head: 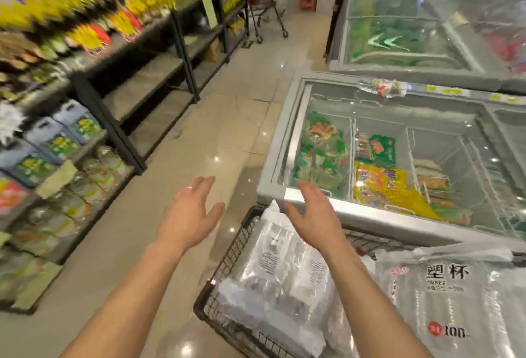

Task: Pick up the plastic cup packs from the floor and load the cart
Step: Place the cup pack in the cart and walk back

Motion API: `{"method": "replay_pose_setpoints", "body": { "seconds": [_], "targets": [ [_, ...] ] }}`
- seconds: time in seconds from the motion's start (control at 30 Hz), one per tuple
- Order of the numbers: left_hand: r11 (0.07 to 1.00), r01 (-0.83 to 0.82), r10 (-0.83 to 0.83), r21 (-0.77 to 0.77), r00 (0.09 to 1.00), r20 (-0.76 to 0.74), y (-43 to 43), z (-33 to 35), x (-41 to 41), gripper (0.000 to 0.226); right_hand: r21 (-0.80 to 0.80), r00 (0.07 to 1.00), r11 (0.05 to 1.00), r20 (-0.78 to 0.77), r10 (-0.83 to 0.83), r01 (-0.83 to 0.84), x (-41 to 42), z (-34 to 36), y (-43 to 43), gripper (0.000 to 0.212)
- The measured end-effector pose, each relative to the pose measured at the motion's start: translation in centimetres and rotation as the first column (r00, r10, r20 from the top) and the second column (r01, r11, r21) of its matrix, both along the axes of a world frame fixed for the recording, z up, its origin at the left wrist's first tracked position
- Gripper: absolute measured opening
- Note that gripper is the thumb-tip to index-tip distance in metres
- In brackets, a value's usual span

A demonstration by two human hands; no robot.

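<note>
Two bare hands are held out in a shop aisle. The left hand [186, 215] is spread over the tiled floor [227, 130], the right hand [313, 224] over the black wire cart [225, 261]. Each grip is wide and nothing is held. Clear plastic cup packs [273, 272] are piled inside the cart, beside a glass-topped chest freezer [270, 184].

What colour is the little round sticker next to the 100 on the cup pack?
The sticker on the cup pack is red; head view shows it.

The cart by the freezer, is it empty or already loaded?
Loaded. Clear plastic cup packs fill the wire basket of the cart, and one large pack lies across its right side.
</note>
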State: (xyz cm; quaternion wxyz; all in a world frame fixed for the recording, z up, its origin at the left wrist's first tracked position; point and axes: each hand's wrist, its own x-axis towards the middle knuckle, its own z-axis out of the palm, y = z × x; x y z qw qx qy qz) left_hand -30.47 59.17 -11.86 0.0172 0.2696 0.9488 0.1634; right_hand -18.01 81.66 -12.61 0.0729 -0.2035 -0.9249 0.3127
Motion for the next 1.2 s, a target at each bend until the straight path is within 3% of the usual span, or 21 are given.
{"method": "replay_pose_setpoints", "body": {
  "seconds": [0.3, 0.43, 0.63, 0.77, 1.07, 1.2],
  "targets": [
    [0.968, -0.252, 0.246, -0.002, 0.943, -0.224, -19.7, 9.4, -0.6, 0.079, 0.312, 0.914, 0.878, -0.064, 0.401, -0.363, -8.4, 10.1, -16.1, 0.064],
    [0.909, -0.416, 0.399, -0.02, 0.884, -0.242, -31.4, 11.2, 0.7, 0.065, 0.385, 0.85, 0.806, -0.094, 0.519, -0.449, -10.8, 11.9, -28.1, 0.061],
    [0.776, -0.631, 0.615, -0.012, 0.76, -0.211, -49.1, 12.2, 4.2, 0.07, 0.434, 0.712, 0.674, -0.097, 0.695, -0.598, -13.5, 12.5, -46.0, 0.077],
    [0.676, -0.736, 0.715, -0.027, 0.664, -0.218, -58.7, 11.7, 6.9, 0.06, 0.437, 0.632, 0.601, -0.089, 0.77, -0.67, -14.7, 12.2, -56.5, 0.068],
    [0.485, -0.875, 0.869, 0.005, 0.481, -0.115, -73.2, 9.8, 8.1, 0.069, 0.452, 0.407, 0.368, -0.011, 0.913, -0.813, -18.9, 10.7, -74.4, 0.059],
    [0.381, -0.924, 0.918, -0.025, 0.381, -0.11, -78.7, 8.9, 5.9, 0.069, 0.42, 0.299, 0.282, -0.028, 0.954, -0.863, -23.3, 9.3, -82.3, 0.072]
  ]
}}
